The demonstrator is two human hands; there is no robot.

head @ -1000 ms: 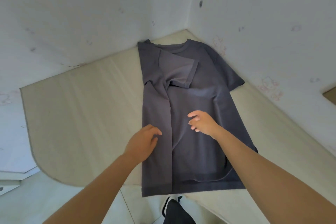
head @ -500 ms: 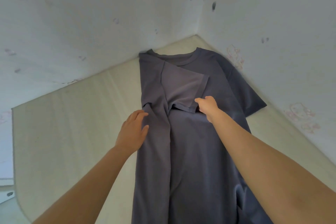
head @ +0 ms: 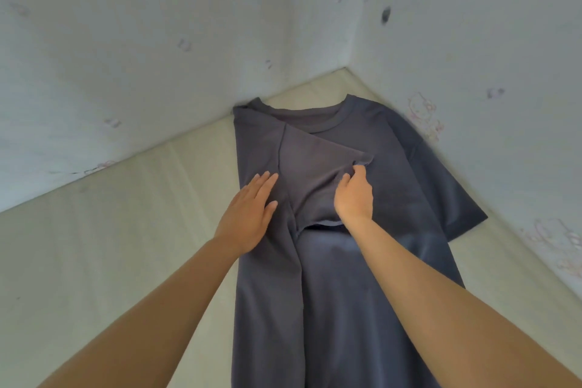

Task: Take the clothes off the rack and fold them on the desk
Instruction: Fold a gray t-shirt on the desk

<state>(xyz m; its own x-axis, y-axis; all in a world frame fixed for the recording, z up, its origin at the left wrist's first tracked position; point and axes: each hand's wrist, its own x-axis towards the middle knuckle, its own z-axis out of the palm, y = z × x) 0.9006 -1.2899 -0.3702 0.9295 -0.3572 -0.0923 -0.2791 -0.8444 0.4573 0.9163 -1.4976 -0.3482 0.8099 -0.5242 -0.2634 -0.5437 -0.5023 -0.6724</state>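
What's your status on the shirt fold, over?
Left hand flat on shirt. Right hand pinching folded-in sleeve. Other sleeve not yet folded. No obstruction seen.

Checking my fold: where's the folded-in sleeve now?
Head view: the folded-in sleeve lies mid-frame across the grey T-shirt, between the flat left hand and the right hand pinching its hem.

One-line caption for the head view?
Left hand presses a grey T-shirt on the desk while right hand pinches its folded-in sleeve.
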